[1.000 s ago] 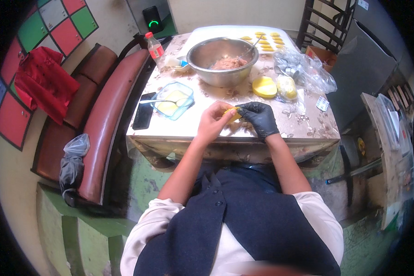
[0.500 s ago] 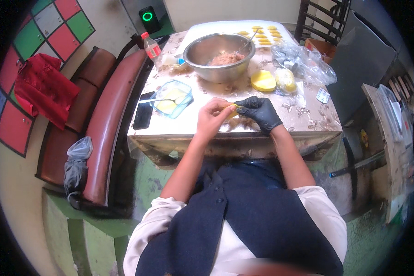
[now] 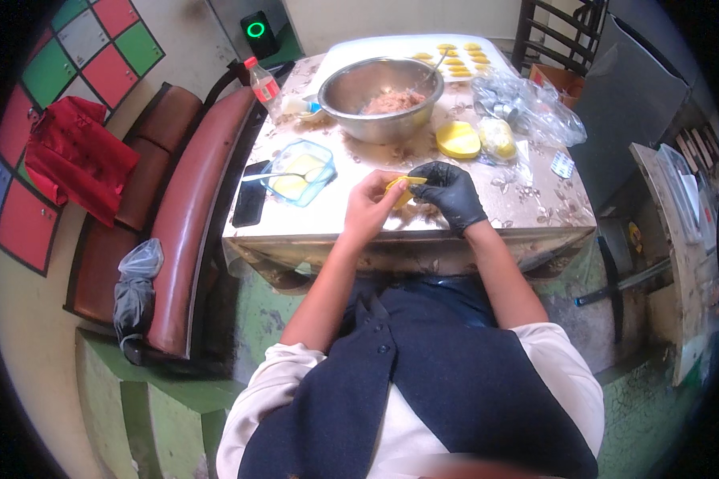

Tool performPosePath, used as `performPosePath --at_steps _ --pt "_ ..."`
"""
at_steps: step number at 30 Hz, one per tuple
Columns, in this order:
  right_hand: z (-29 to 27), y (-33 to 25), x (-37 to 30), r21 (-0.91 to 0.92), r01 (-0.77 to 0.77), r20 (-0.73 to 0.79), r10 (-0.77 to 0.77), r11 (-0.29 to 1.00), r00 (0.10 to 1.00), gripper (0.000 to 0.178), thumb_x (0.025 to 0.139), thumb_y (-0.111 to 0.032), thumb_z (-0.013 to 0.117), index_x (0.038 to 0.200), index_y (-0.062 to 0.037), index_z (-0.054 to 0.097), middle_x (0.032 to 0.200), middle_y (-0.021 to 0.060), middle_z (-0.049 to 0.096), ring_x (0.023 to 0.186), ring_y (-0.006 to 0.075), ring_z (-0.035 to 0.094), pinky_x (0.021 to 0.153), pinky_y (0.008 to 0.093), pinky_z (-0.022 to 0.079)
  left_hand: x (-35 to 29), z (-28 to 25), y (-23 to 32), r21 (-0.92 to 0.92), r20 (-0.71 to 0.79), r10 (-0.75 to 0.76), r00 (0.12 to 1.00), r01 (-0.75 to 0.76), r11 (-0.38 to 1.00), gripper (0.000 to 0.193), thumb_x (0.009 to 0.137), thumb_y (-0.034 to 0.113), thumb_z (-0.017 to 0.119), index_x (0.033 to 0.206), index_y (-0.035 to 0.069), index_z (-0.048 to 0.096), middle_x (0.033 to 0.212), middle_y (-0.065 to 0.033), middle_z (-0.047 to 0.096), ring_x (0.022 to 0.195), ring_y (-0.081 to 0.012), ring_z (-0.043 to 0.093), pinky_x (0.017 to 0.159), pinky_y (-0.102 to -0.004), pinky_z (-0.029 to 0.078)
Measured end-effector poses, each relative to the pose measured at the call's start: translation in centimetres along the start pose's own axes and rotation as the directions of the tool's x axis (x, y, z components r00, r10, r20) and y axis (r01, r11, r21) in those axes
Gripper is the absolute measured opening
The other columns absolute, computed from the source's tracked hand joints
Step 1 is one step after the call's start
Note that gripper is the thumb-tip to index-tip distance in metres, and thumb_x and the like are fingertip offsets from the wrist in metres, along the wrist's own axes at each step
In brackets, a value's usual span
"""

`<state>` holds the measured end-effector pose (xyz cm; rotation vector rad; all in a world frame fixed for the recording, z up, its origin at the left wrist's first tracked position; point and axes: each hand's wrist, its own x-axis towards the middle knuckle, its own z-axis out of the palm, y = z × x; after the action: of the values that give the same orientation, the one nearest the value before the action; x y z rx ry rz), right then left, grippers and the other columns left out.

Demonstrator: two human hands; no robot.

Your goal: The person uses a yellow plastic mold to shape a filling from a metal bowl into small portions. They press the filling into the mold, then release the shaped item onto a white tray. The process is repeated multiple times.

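A yellow dumpling wrapper (image 3: 404, 190), folded over, is held up between my two hands at the table's near edge. My bare left hand (image 3: 367, 203) pinches one side of it. On the other side, the fingers of my right hand (image 3: 449, 195), in a black glove, press its edge; any filling inside is hidden. Beyond them stands a large metal bowl (image 3: 339, 108) with pinkish minced meat (image 3: 394, 101) and a spoon handle in it. A stack of round yellow wrappers (image 3: 458, 140) lies right of the bowl. Several shaped dumplings (image 3: 458, 69) sit in rows on a white tray (image 3: 351, 52).
To the left, a clear blue-tinted container (image 3: 324, 185) holds something pale yellow, with a spoon (image 3: 273, 173) across it beside a phone (image 3: 250, 206). A plastic bottle (image 3: 263, 82) stands behind. Clear plastic bags (image 3: 547, 112) and a wrapped yellow bundle (image 3: 497, 140) lie at the right.
The wrapper has opened out more to view between my hands, its upper edge now showing. My right hand's fingers have turned slightly and shifted along the edge.
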<state>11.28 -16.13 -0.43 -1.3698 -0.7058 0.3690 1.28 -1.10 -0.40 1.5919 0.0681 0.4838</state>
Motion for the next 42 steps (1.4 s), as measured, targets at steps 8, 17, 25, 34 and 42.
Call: performPosePath --at_steps 8,17,25,34,42 --pt "-0.2 -0.4 -0.6 0.067 -0.046 -0.008 0.046 0.997 0.999 0.021 0.081 -0.01 0.072 0.099 0.0011 0.069 0.09 0.0081 0.07 0.076 0.012 0.064 0.069 0.026 0.052 0.1 -0.4 -0.4 0.019 0.01 0.069 0.998 -0.069 0.997 0.018 0.09 0.015 0.066 0.098 -0.001 0.065 0.093 -0.0031 0.063 0.084 -0.0089 0.061 0.072 -0.0228 0.049" --pt "-0.4 0.8 -0.7 0.026 -0.016 -0.042 0.017 1.0 0.999 0.02 0.083 -0.012 0.07 0.098 0.0009 0.07 0.09 0.0073 0.07 0.076 0.0103 0.063 0.067 0.0252 0.051 -0.2 -0.1 0.1 0.029 0.02 0.013 1.0 -0.013 0.999 0.018 0.088 0.015 0.069 0.097 0.0 0.065 0.092 -0.0038 0.064 0.081 -0.0083 0.061 0.068 -0.0231 0.05" --pt "0.0 1.1 -0.9 0.048 0.008 -0.067 -0.005 0.999 0.998 0.019 0.084 -0.014 0.071 0.097 0.0002 0.07 0.088 0.0066 0.07 0.075 0.0093 0.061 0.066 0.025 0.051 -0.2 0.1 0.5 0.063 0.005 0.071 0.998 -0.071 0.996 0.019 0.085 0.016 0.072 0.092 -0.001 0.068 0.09 -0.0047 0.062 0.076 -0.0106 0.059 0.064 -0.0238 0.048" --pt "0.0 0.9 -1.0 0.1 -0.016 -0.017 0.018 0.995 1.0 0.02 0.085 -0.012 0.071 0.099 0.0011 0.068 0.09 0.0065 0.069 0.076 0.0093 0.061 0.066 0.0248 0.051 -0.2 0.0 0.1 0.03 0.003 0.027 1.0 -0.027 0.999 0.018 0.085 0.013 0.073 0.094 -0.001 0.067 0.087 -0.0039 0.066 0.076 -0.0089 0.062 0.067 -0.0223 0.049" --pt "-0.2 0.5 -1.2 -0.01 -0.033 0.014 0.033 0.999 0.999 0.021 0.085 -0.011 0.071 0.102 0.0007 0.067 0.09 0.0062 0.069 0.076 0.0088 0.062 0.066 0.0243 0.051 0.0 0.1 -0.2 0.012 -0.001 0.012 1.0 -0.012 1.0 0.017 0.085 0.013 0.072 0.093 -0.001 0.067 0.089 -0.0056 0.067 0.076 -0.0082 0.062 0.068 -0.0215 0.05"
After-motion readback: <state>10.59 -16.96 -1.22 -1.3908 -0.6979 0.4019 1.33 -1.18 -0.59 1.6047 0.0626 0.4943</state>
